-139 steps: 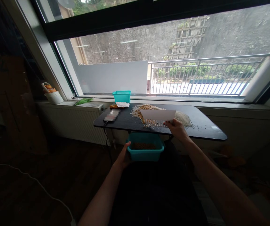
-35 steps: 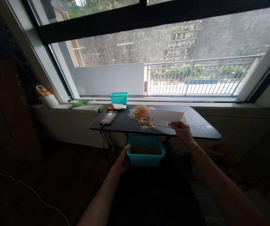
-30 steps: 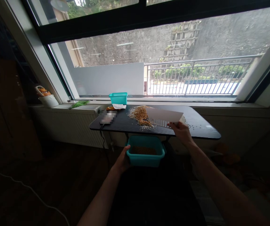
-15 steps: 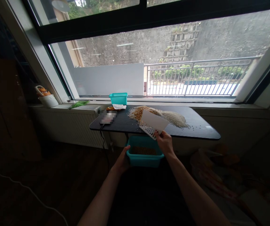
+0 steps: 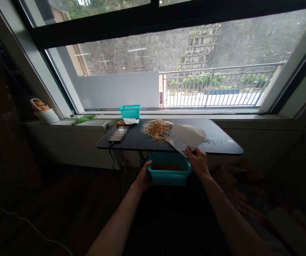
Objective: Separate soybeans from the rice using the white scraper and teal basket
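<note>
My left hand (image 5: 144, 176) is closed on the left rim of a turquoise plastic bin (image 5: 170, 179), its thumb over the edge. Brownish grains (image 5: 166, 166) cover the bottom of this bin, which sits just below the table's near edge. My right hand (image 5: 199, 160) grips a flat white scraper (image 5: 186, 136) with a slotted edge, tilted over the table. Behind the scraper a heap of white rice (image 5: 195, 130) is partly hidden. To its left lies a pile of orange-yellow corn kernels (image 5: 158, 128) with white grains around it.
The black table (image 5: 222, 142) stands under the window. On its left are a phone-like blurred object (image 5: 119, 133) with a cable and a white tissue (image 5: 131, 121). A second turquoise bin (image 5: 130, 112) is at the back. A radiator (image 5: 75, 142) and a white pot (image 5: 47, 116) are farther left.
The scraper and my right hand have moved right, uncovering more of the corn pile and covering part of the rice. The held bin has shifted slightly right with my left hand.
</note>
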`<state>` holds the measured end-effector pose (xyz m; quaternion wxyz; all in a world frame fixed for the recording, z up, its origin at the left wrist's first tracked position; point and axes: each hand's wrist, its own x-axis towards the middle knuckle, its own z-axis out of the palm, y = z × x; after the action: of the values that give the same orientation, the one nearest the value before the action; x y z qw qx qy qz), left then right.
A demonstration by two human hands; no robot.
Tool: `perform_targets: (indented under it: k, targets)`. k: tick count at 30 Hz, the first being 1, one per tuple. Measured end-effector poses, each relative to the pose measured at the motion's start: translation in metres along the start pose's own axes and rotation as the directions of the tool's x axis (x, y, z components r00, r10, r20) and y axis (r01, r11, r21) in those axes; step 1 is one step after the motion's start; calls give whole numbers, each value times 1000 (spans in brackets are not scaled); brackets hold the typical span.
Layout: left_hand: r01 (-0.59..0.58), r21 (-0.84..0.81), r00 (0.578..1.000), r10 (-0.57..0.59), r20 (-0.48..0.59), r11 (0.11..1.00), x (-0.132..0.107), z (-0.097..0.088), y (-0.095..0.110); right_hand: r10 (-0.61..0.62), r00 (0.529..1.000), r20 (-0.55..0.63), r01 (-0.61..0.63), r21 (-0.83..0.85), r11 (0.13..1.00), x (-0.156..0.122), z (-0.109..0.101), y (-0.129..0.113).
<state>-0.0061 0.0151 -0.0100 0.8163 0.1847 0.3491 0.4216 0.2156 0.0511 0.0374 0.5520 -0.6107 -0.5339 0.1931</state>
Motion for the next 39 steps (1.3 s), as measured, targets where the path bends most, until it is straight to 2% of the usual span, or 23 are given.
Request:
perform_targets:
  k: [7,17,21,25,31,39]
  targets:
    - [37,-10,999,-37,21,999,7,15,0,-12,999,-51,8,-78,997,17,-17,13]
    - [58,-7,996,-58,61,998,12,21,1,-57,993,-108,31,-230,973,54,-43,26]
    - [65,-5,995,-65,69,998,11,21,0,-92,994,-58,81,-171,982,64,-39,22]
    - [65,10,996,-65,54,998,10,17,0,-125,992,21,127,-136,983,69,-26,18]
    - [73,14,997,-73,11,997,11,10,2,-158,986,53,163,-126,979,75,-9,18]
    - [64,9,998,-64,26,998,9,13,5,-125,986,113,128,-25,991,61,-15,24]
